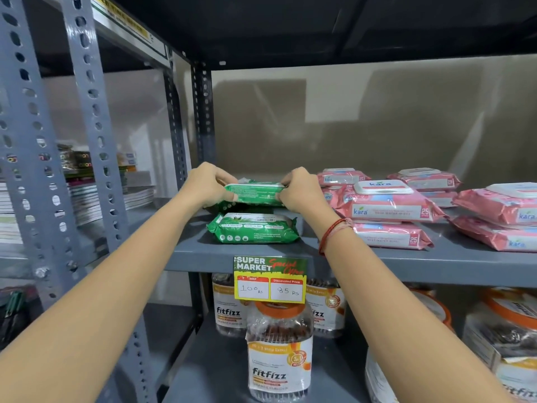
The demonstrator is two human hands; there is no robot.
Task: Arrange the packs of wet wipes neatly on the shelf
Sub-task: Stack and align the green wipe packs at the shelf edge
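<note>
On the grey shelf [203, 251], left hand [207, 184] and right hand [300, 189] each grip the green wipes pack [255, 193].

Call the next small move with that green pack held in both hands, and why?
Probably lower the held green pack straight down and square it on the green pack beneath it. Left hand and right hand pinch its two ends, and it hovers just over that rear pack, behind the front green pack lying flat on the shelf. The pink packs are already stacked alongside.
</note>
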